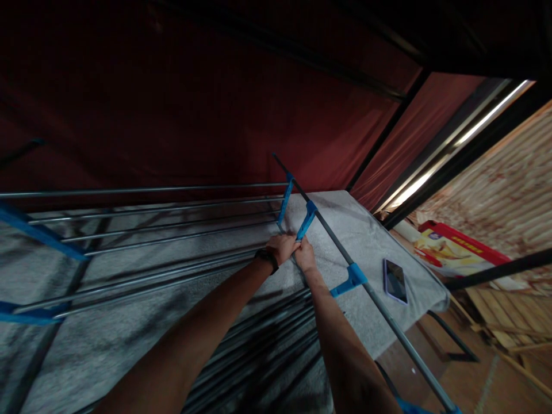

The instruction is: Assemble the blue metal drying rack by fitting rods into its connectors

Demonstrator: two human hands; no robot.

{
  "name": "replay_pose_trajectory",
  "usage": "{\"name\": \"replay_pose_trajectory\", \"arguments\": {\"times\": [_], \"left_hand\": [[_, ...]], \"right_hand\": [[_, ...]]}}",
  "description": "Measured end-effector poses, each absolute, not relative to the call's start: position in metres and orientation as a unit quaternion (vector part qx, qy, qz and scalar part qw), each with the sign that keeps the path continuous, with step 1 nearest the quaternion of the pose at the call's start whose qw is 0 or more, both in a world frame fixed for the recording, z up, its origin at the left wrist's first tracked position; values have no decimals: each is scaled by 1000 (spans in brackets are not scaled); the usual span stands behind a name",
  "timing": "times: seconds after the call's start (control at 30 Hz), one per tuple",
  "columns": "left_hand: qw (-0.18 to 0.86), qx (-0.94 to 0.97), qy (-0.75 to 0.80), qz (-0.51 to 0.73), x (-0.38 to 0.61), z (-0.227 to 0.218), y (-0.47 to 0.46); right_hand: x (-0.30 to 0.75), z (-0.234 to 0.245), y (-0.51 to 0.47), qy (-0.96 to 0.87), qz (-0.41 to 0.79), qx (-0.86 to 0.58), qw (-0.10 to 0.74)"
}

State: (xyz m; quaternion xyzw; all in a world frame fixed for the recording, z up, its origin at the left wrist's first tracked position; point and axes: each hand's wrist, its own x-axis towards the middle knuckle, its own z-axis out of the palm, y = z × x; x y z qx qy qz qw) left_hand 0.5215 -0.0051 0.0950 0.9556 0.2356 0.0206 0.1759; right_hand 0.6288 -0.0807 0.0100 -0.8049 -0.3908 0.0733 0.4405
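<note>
A drying rack of grey metal rods (172, 221) with blue plastic connectors lies on a grey cloth-covered table (375, 241). Both my hands meet at the lower end of one blue connector (307, 221) fixed to a long grey side bar (379, 305). My left hand (282, 247), with a dark wristband, is closed around the rod end by that connector. My right hand (305, 256) is closed too, pressed against the left, fingers gripping the same joint. Another blue connector (350, 279) sits further down the bar.
A phone (394, 280) lies on the cloth near the table's right edge. Loose dark rods (267, 339) lie under my arms. A red and yellow box (452, 250) and wooden slats (495, 305) are on the floor to the right. A dark red curtain hangs behind.
</note>
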Motion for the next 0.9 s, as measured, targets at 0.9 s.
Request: {"name": "replay_pose_trajectory", "arguments": {"times": [0.9], "left_hand": [[163, 968, 191, 3, 520, 94, 5]], "right_hand": [[627, 13, -78, -381, 73, -823, 415]]}}
